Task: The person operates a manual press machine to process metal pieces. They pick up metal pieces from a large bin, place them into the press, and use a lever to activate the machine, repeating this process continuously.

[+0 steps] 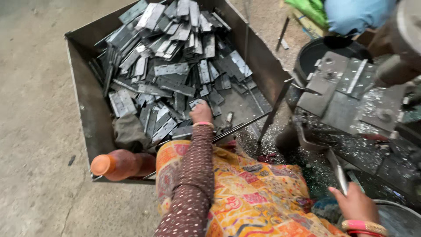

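At the far left we see an orange bottle [115, 164] lying on its side at the near corner of the bin [83, 96], a grey rag [129, 131] bunched just beside it. The bin is an open steel box on the floor, heaped with flat plates [171, 52] — grey, rectangular, thin, some shiny and some dull, lying crossed at every angle, thickest toward the far wall and thinning to bare floor at the near right.

Our left hand [201, 113] is the one among them. It reaches forward over the near rim, sleeve dotted brown, and its fingers rest on a single plate [196, 103] at the near edge of the heap. That plate lies straight ahead of the grip, touching it, its long axis seemingly running away from us, though the hand hides most of it. The fingers curl down over it; whether they actually pinch it we cannot tell.

Further right, well apart from the bin, our right hand [356, 204] wraps closed around a steel lever [338, 171] that slants up toward the dark machine [346, 101] — its bed littered with bright metal chips.
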